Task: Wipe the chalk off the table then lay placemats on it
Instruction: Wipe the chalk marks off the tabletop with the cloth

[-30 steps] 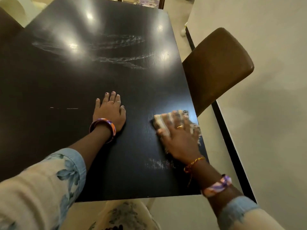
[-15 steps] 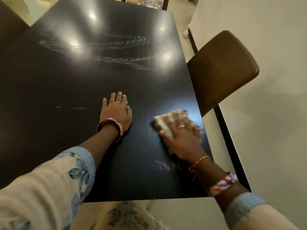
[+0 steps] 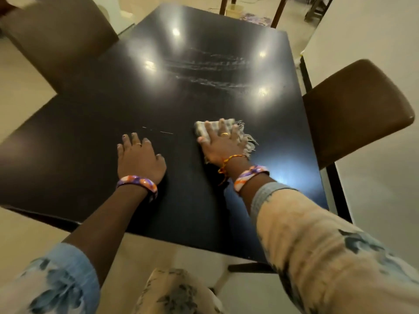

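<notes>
A dark glossy table [image 3: 79, 137] fills the view. White chalk smears [image 3: 210, 71] streak its far middle, and a thin short chalk line [image 3: 166, 132] lies just beyond my left fingertips. My left hand [image 3: 139, 157] rests flat on the tabletop, fingers spread, holding nothing. To its right, my right hand [image 3: 221, 143] presses a pale checked cloth [image 3: 203, 129] with a frayed fringe flat against the table. No placemats are in view.
A brown chair back [image 3: 353, 109] stands at the table's right edge, another brown chair [image 3: 56, 37] at the far left corner. Wooden furniture legs [image 3: 277, 12] and a patterned item [image 3: 256, 19] lie beyond the far edge. A pale wall [image 3: 374, 30] runs along the right.
My right hand has slid the cloth away from the near right edge toward the table's middle. The small chalk patch near the front edge is gone. The view has swung left.
</notes>
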